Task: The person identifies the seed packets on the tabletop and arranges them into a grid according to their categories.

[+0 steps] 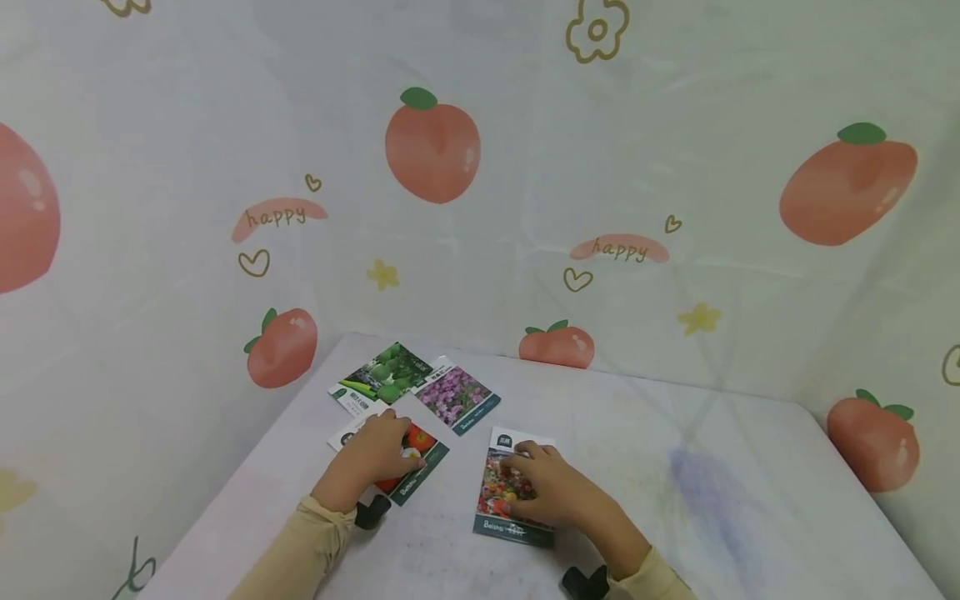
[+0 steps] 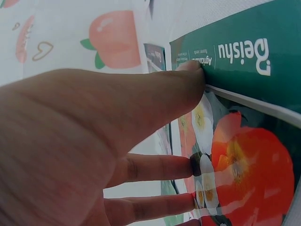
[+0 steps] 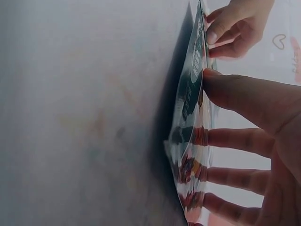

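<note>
Table (image 1: 637, 442) bears two further packets (image 1: 459, 396) beyond the hands (image 1: 378, 448).

Reads "Beishu" on left packet (image 2: 249, 117), right packet (image 1: 495, 492) and far purple packet (image 1: 456, 396); "happy" twice on wall (image 1: 510, 250).

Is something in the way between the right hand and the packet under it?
No, nothing I can see: the right hand rests its fingertips right on the packet, with nothing in between.
</note>
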Motion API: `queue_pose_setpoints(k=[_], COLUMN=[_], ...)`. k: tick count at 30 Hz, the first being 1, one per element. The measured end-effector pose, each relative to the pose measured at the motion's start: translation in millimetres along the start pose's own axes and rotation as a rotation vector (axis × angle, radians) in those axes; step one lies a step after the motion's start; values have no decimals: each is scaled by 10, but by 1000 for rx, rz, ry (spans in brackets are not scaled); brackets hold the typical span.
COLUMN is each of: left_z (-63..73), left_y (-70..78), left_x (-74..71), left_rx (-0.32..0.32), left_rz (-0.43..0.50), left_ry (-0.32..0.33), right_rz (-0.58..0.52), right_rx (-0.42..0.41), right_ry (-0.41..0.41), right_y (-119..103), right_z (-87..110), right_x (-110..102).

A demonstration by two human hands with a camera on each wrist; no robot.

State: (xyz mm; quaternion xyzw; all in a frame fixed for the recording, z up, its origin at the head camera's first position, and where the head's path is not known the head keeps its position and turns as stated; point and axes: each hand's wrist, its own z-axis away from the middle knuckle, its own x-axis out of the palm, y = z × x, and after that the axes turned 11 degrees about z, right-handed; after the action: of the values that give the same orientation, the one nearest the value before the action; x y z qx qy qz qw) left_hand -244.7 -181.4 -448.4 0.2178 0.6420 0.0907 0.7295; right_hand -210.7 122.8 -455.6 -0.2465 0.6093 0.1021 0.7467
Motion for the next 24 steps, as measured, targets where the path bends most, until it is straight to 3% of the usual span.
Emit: queue_pose_setpoints(k=[24], left_z=[-2], left_y=[7], left_x=[4], left_rx=[17], left_rz=[-9], left_ry=[-3], right_rz=[-5], right_rx=[0], right_ry=[6], right_y=[74], right_z=[71], right_x=[5])
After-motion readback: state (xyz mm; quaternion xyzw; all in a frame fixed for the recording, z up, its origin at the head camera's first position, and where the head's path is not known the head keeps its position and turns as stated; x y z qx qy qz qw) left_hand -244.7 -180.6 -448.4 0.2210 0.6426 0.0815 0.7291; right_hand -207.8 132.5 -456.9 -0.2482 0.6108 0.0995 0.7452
